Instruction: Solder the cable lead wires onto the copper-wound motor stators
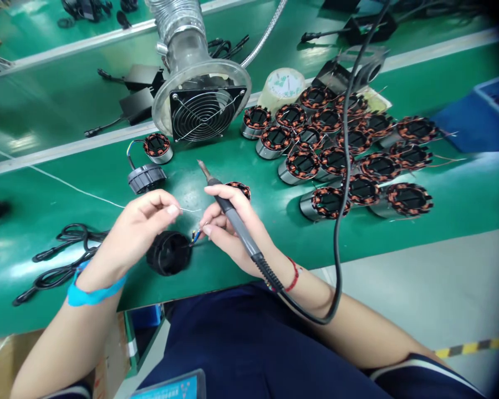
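Between the thumb and finger of my left hand is a thin solder wire, its free tip pointing right and its tail trailing off to the left. My right hand grips a soldering iron with the metal tip up and to the left. The same hand's fingertips pinch blue and yellow wire ends, which come from a black round housing below and between my hands. Partly hidden behind my right hand is a copper-wound stator. A black cap with leads lies beyond my left hand.
Many copper-wound stators crowd the right side of the bench. A fume extractor with a fan guard stands at the back. Black cables lie at left; the iron's cord loops across the right. A blue bin sits far right.
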Demonstrator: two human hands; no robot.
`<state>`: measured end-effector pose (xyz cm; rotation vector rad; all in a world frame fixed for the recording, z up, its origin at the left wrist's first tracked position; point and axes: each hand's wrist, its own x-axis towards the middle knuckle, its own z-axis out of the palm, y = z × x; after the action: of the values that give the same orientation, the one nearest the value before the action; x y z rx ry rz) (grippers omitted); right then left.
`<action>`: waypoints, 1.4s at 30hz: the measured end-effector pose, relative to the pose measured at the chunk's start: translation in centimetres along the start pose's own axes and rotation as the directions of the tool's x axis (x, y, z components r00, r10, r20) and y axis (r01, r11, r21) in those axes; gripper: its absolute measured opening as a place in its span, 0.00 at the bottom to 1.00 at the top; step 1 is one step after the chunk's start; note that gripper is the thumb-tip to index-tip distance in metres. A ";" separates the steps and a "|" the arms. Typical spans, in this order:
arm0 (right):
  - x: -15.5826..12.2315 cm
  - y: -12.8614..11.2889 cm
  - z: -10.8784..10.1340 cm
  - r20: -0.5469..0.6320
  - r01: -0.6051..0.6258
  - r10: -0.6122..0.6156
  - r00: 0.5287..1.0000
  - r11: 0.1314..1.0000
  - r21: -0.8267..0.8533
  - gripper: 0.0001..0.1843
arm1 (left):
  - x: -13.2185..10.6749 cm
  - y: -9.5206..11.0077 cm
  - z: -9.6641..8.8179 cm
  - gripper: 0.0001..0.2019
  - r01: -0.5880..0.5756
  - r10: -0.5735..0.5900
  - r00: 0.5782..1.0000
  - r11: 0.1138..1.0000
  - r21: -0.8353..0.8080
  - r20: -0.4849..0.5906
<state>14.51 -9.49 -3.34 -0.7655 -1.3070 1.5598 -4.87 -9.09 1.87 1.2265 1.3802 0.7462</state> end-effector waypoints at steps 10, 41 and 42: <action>-0.5 0.9 0.7 -0.129 0.195 -0.210 0.969 0.973 -0.123 0.27 | -0.6 0.2 1.7 0.10 -0.155 0.143 0.988 0.914 0.375 0.060; -3.3 1.8 -5.6 -0.268 0.317 -0.461 0.846 0.839 -0.443 0.12 | 5.7 1.2 3.6 0.07 0.106 -0.132 0.989 0.952 0.286 0.073; -3.3 1.8 -5.6 -0.261 0.315 -0.452 0.853 0.845 -0.432 0.12 | 5.7 1.2 3.6 0.07 0.112 -0.137 0.988 0.952 0.287 0.070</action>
<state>20.30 -10.38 -6.76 -0.8988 -1.3951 0.8049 -0.39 -4.10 0.50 1.3607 1.5106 0.4102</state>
